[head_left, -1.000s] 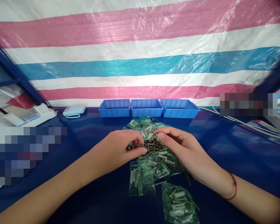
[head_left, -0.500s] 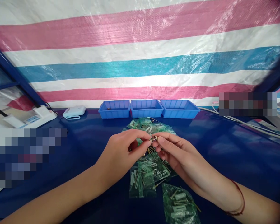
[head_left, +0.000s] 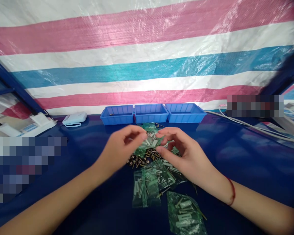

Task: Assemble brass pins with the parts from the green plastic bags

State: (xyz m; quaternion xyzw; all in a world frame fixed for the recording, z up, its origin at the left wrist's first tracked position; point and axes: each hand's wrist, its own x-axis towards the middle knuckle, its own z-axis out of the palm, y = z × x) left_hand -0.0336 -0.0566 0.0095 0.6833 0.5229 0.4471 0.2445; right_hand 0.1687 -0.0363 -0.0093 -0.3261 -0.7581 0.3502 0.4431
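The left hand [head_left: 123, 144] is leaving unclear whether it is pinching anything. The bottom edge is cutting off the nearest green bag [head_left: 186, 213], and pixel blocks [head_left: 26, 163] are masking patches on both sides.

Crinkly glossy plastic bags [head_left: 147, 191], shiny metal screws [head_left: 138, 161], smooth plastic bins [head_left: 150, 118], glossy sheeting [head_left: 127, 71]

3 trays [head_left: 150, 118] are lined up side by side at the rear of a table [head_left: 100, 209], before a hung sheet [head_left: 147, 42]; a small piece [head_left: 111, 115] is held in the leftmost. Loose screws [head_left: 138, 160] are heaped before the trays, with bags of parts [head_left: 147, 189] laid behind and in front, 1 placed foremost. The heap is flanked by the left hand [head_left: 123, 143] and right hand [head_left: 183, 150]. A power strip [head_left: 42, 126] and case [head_left: 74, 118] are set far left, cables [head_left: 245, 124] right.
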